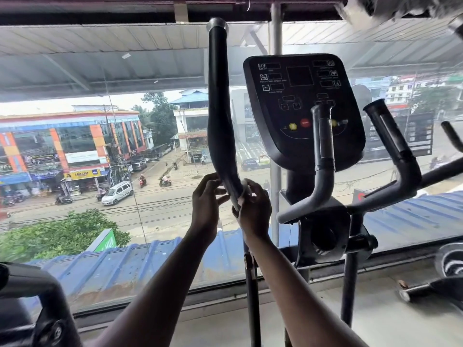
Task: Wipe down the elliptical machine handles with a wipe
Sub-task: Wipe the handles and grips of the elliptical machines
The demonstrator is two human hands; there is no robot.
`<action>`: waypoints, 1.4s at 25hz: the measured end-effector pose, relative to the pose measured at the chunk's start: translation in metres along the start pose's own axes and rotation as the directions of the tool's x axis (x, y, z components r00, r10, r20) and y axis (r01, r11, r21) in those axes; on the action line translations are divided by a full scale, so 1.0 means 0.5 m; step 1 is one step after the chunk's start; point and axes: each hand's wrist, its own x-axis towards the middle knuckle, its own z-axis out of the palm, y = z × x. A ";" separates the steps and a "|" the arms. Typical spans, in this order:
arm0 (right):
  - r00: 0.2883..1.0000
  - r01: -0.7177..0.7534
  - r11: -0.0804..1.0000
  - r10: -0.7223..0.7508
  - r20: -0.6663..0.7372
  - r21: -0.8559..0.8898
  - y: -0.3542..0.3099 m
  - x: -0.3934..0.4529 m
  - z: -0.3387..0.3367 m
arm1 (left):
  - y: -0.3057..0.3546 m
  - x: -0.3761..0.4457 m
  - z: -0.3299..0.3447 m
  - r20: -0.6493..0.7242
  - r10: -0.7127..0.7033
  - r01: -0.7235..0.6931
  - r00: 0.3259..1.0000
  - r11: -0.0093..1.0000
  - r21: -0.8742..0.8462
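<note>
At frame centre, both hands pinch a thin white wipe [244, 190] round the base of the tall black left handle [218, 116]: left hand [206, 204] & right hand [254, 209] grasp it; wipe looks soft, light, tear-prone, handle stiff, so hold the wipe's 2 ends.

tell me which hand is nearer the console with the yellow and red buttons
Right. The right hand grips the wipe on the tall black handle, on the side facing the console. The left hand sits on the handle's far side.
</note>
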 end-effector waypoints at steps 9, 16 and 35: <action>0.999 0.041 0.995 -0.042 -0.007 -0.090 0.046 -0.008 0.007 | -0.034 0.010 -0.010 -0.008 -0.079 0.079 0.997 0.997 -0.016; 0.992 -0.076 0.996 0.079 -0.098 0.037 0.074 -0.020 0.017 | -0.059 0.016 -0.016 -0.005 -0.175 0.175 0.985 0.985 0.004; 0.949 -0.303 0.914 0.315 -0.003 0.270 0.083 -0.026 0.065 | -0.091 0.014 -0.064 -0.086 -0.243 0.248 0.966 0.967 0.054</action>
